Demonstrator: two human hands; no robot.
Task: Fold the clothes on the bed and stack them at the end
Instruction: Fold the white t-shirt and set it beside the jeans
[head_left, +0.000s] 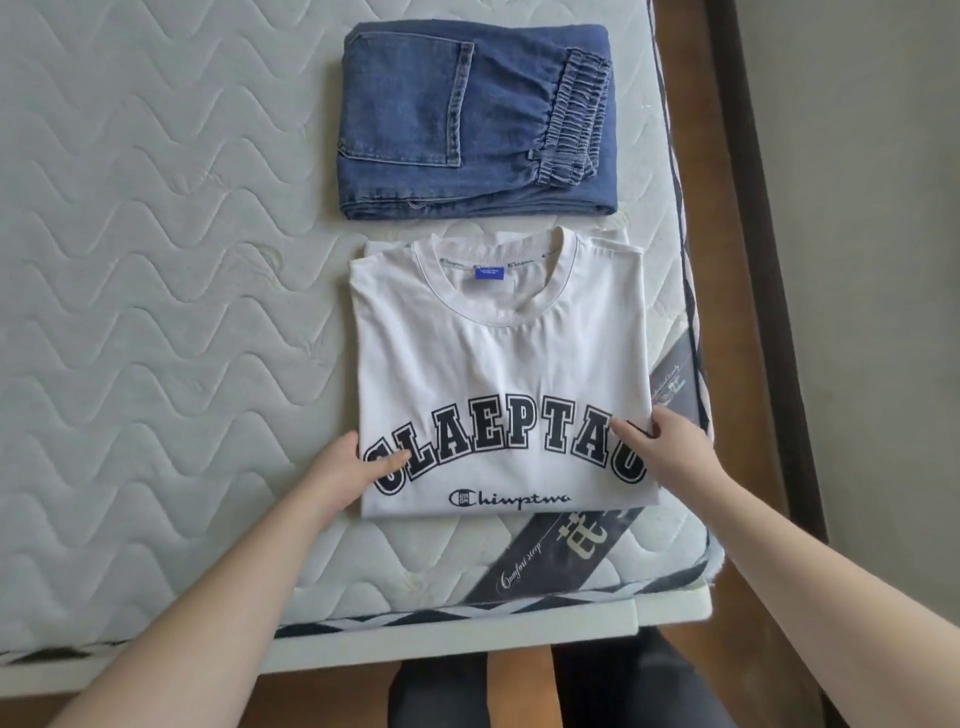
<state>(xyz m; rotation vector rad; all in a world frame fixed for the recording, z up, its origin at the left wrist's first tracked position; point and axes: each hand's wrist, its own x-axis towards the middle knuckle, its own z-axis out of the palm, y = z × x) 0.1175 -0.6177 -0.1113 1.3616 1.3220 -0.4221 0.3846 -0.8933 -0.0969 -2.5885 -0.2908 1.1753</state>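
Here we see a folded white shirt (498, 374) lying flat near the corner of the bed (156, 260), its collar pointing away from us and the dark print facing up. Our left hand (348, 473) grips its left edge, thumb on top and fingers tucked under. Our right hand (670, 447) holds the right edge the same way, thumb on the print. Folded jeans (472, 119) lie just beyond the shirt, apart from it. 2 dark-clad legs (571, 691) show below the bed's end.
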